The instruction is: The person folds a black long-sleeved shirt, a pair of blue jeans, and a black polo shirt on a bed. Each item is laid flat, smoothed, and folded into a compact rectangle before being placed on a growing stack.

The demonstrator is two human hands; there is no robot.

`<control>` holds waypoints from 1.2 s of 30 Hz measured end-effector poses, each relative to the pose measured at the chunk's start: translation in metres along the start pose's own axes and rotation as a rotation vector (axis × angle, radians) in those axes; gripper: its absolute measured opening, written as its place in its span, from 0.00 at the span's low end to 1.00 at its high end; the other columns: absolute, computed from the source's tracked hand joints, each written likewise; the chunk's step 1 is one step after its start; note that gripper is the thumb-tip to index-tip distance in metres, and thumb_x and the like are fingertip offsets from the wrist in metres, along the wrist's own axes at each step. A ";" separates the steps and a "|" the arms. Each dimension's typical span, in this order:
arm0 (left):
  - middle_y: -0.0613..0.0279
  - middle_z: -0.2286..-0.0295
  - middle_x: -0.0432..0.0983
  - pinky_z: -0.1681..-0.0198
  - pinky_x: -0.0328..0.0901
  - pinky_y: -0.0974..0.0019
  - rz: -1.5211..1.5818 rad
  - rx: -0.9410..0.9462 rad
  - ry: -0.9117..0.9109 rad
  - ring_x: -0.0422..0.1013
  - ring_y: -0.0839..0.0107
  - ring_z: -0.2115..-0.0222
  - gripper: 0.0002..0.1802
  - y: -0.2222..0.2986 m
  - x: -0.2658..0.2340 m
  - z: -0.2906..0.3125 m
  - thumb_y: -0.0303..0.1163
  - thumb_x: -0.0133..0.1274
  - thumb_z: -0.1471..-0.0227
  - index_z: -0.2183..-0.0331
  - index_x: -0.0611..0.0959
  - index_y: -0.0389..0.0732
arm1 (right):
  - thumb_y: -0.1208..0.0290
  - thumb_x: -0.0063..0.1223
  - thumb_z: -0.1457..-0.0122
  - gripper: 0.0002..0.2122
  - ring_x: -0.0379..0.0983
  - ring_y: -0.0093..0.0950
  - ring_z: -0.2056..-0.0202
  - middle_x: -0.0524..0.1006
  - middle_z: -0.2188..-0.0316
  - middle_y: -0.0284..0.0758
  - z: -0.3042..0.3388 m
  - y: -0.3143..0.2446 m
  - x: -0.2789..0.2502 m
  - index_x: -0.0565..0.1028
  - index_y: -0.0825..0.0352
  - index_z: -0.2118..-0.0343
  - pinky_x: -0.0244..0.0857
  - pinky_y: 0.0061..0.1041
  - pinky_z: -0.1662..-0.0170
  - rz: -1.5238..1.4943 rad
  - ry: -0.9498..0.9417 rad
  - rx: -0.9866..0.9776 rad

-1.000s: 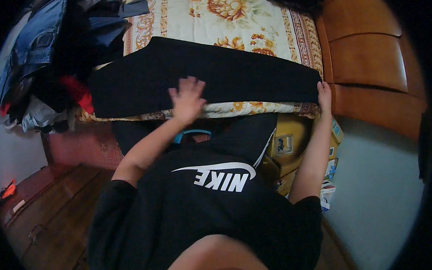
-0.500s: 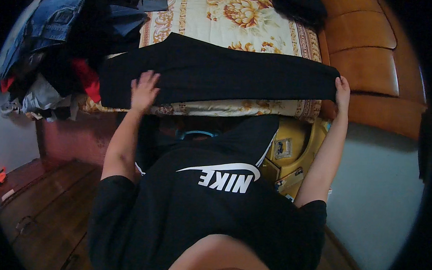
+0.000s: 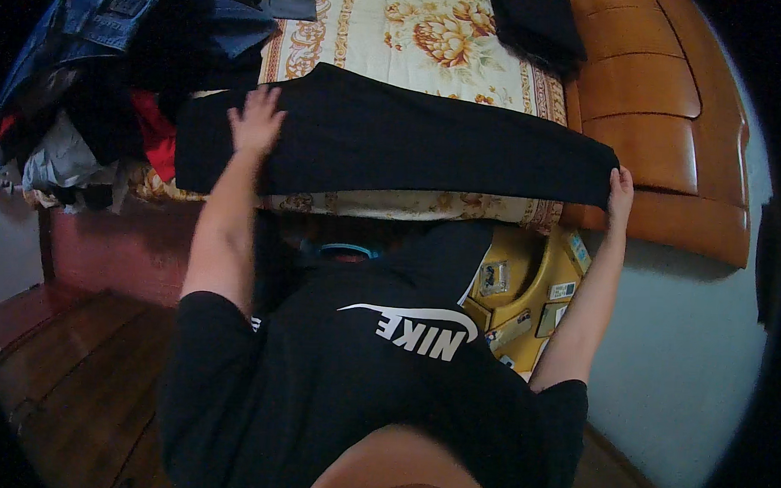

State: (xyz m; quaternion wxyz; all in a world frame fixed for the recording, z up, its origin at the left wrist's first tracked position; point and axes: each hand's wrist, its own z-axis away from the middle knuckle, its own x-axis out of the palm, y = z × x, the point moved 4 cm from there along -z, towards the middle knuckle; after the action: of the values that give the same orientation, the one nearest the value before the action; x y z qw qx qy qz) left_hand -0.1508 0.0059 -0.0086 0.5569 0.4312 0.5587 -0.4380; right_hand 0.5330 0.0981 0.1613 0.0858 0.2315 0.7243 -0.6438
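A pair of black trousers (image 3: 411,146), folded lengthwise, lies across the near edge of the bed. Its wider end is at the left, and the narrower leg end reaches past the bed's right side. My left hand (image 3: 257,121) rests with fingers spread on the wide part, near its upper edge. At the far right, my right hand (image 3: 620,193) grips the corner of the leg end between thumb and fingers.
A heap of clothes with blue jeans (image 3: 115,15), a red garment (image 3: 156,133) and a grey one (image 3: 62,159) covers the bed's left. Dark folded clothing (image 3: 536,30) lies at the back right, beside the brown headboard (image 3: 637,89). A yellow table (image 3: 527,283) stands below.
My left hand has slid away from me, up the cloth. My right hand still holds the leg end, which sits slightly lower in view. The whole view has shifted a little.
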 end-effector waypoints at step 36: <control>0.47 0.60 0.70 0.54 0.60 0.58 1.105 -0.452 -0.262 0.65 0.54 0.56 0.29 0.099 0.036 0.035 0.46 0.49 0.53 0.58 0.72 0.31 | 0.64 0.48 0.50 0.14 0.69 0.42 0.62 0.73 0.66 0.45 0.157 -0.048 0.350 0.74 0.70 0.65 0.62 0.36 0.57 0.372 -0.293 -0.086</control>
State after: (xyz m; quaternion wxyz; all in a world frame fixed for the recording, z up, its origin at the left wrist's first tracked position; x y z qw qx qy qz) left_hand -0.0461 -0.0040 -0.0457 0.8434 0.4712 0.2582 -0.0042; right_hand 0.1765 0.0215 0.0319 0.3167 0.2613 0.6759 -0.6120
